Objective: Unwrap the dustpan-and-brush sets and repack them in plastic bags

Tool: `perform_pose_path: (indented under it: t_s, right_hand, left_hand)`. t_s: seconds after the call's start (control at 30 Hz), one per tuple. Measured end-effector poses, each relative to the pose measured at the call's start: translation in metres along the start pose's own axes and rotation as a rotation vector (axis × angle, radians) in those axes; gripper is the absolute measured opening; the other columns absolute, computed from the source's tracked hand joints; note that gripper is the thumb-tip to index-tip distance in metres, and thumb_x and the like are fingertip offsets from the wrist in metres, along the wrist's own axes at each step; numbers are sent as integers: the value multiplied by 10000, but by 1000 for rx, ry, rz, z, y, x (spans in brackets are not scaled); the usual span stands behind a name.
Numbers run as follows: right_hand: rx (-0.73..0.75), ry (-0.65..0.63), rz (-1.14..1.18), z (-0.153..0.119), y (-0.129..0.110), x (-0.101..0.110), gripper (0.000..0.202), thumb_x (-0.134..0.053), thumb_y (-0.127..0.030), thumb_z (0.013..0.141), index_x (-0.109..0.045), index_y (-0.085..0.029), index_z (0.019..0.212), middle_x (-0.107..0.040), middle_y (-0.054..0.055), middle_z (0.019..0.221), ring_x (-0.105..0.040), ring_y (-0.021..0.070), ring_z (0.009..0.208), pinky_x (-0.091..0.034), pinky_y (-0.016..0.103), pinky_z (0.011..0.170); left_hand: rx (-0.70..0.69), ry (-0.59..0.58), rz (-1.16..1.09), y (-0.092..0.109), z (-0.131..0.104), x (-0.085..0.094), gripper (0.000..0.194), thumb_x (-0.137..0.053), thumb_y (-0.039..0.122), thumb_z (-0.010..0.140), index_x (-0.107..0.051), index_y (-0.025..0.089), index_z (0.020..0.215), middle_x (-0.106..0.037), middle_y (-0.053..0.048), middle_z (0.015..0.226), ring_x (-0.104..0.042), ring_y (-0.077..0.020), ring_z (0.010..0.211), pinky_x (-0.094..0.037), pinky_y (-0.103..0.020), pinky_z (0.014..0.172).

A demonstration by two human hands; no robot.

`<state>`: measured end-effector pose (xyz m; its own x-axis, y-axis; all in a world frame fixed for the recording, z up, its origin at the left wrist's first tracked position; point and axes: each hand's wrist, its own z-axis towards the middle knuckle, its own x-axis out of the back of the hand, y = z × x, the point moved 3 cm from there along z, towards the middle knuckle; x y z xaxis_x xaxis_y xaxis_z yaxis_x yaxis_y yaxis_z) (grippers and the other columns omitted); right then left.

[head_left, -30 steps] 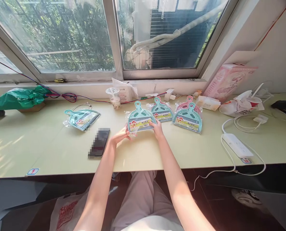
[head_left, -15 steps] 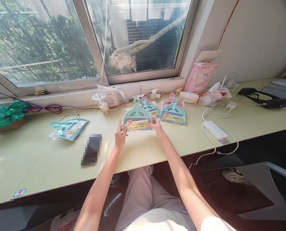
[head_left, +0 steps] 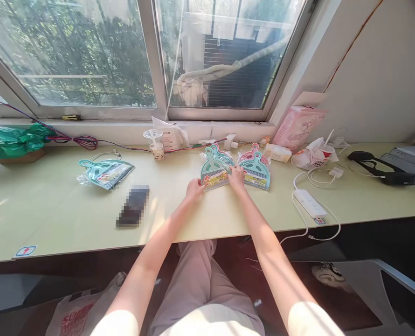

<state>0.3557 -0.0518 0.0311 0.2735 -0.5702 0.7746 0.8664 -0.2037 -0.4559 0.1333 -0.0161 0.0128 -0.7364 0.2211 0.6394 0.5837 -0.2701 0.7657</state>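
Note:
A teal dustpan and brush set (head_left: 212, 167) in clear wrapping lies on the table, overlapping other sets behind it, one of them pink. My left hand (head_left: 195, 189) has its fingers closed at the lower left corner of the set. On its right side, the fingers of my right hand (head_left: 237, 178) are bent over the edge. Just right of that hand lies a second pile, with a teal dustpan set (head_left: 255, 171) in front and a pink dustpan set (head_left: 255, 148) behind. Another teal set (head_left: 106, 173) rests apart on the left.
A blurred dark phone (head_left: 133, 206) lies left of my hands. Behind it stands a plastic cup (head_left: 155, 145) by the window sill. To the right are a power strip (head_left: 309, 203) with cables, a pink box (head_left: 298, 127) and a black headset (head_left: 385, 169).
The teal dustpan set in my hands has gone from being held up in front to lying on the pile behind. Both hands moved forward with it, and the view shifted slightly.

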Motion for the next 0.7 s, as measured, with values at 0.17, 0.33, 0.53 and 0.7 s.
perform_pose_path:
  t_s: [0.17, 0.33, 0.53, 0.7]
  right_hand:
    - [-35, 229, -46, -13, -22, -9, 397, -509, -210, 874, -546, -125, 1260, -451, 233, 1356, -382, 335, 1239, -305, 538, 979]
    - [390, 107, -81, -62, -62, -21, 379, -372, -149, 930, -554, -205, 1258, -547, 151, 1316, -461, 282, 1183, -312, 433, 938]
    - [623, -36, 9, -99, -86, -14, 381, -340, -116, 939, -608, -217, 1191, -641, 102, 1173, -541, 241, 1063, -334, 369, 867]
    - [765, -201, 203, -152, -132, -4, 328, -365, -173, 966, -636, -242, 1137, -639, 81, 1176, -547, 228, 1069, -360, 375, 895]
  left_hand:
    - [47, 23, -27, 4, 27, -11, 238, -650, 280, 806, -702, 114, 969, -700, -157, 868, -650, -267, 875, -435, -315, 758]
    - [36, 55, -78, 11, 36, -17, 477, -664, 240, 805, -603, 78, 1249, -705, -147, 914, -647, -234, 888, -443, -292, 785]
    - [-7, -23, -215, -14, -10, 21, 801, -707, 297, 781, -341, 123, 1472, -667, -107, 1003, -612, -158, 734, -443, -260, 684]
    - [-32, 364, -196, -78, -73, 133, 582, -654, 340, 816, -471, 187, 1346, -642, -89, 1102, -609, -140, 793, -463, -256, 742]
